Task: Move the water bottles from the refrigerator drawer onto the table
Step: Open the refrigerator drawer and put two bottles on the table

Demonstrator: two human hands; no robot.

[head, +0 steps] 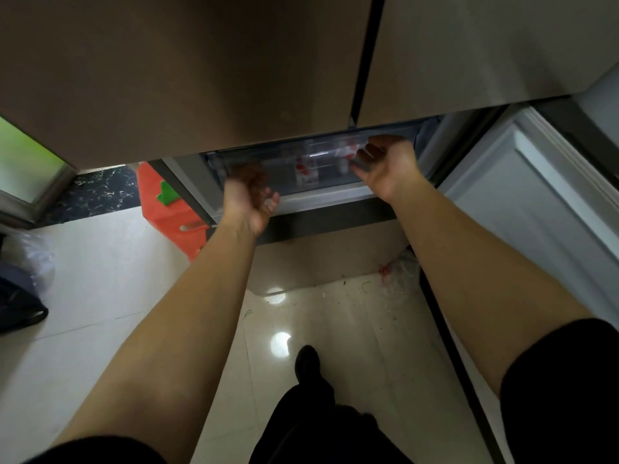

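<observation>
Under the brown upper refrigerator doors, a clear plastic drawer (335, 182) shows in the open lower compartment. Through its front I see water bottles with red and white labels, one upright near the middle (306, 169) and another further right (345, 152). My left hand (249, 195) is palm up at the drawer's left front, its fingers curled up into the front edge. At the right front, my right hand (385, 165) has its fingers hooked over the drawer's upper rim. Both hands grip the drawer. The bottles' tops are hidden by the doors above.
The open lower fridge door (536, 202) stands at the right. An orange plastic stool (167, 209) sits left of the fridge. A crumpled plastic bag (400, 269) lies on the glossy tiled floor by the fridge base, and a dark bag (20, 303) lies far left.
</observation>
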